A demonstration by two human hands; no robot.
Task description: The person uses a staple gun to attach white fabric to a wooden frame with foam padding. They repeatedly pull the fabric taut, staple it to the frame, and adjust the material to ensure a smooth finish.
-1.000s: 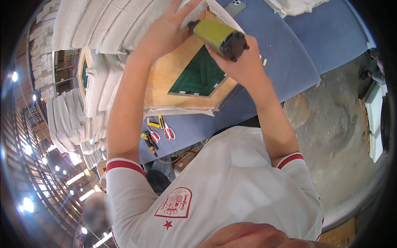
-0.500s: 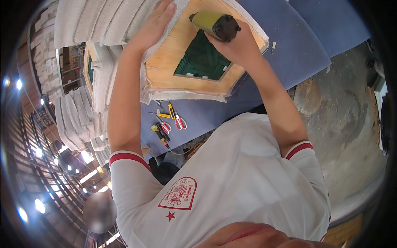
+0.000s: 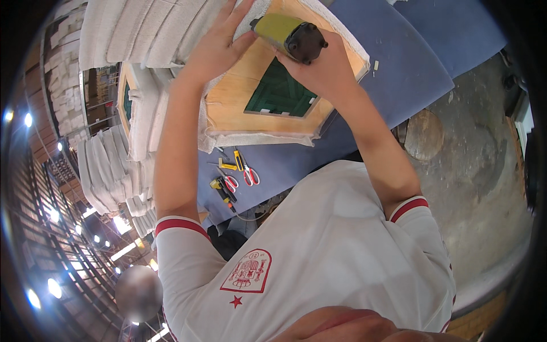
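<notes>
Gripping tool [image 3: 276,29] in right hand [image 3: 330,65], closed firmly round it, just above panel [image 3: 228,111], on table [image 3: 399,62]. Spreading left hand [image 3: 216,51] at panel's fabric [image 3: 262,139] edge, pinching nothing visible; thumb [image 3: 245,40] right beside tool's nose [image 3: 254,24], cannot tell if touching. Could injure thumb through a slip or early trigger pull. Could also pucker fabric through uneven pressing, or stray into webbing [image 3: 279,91] through drifting aim.
</notes>
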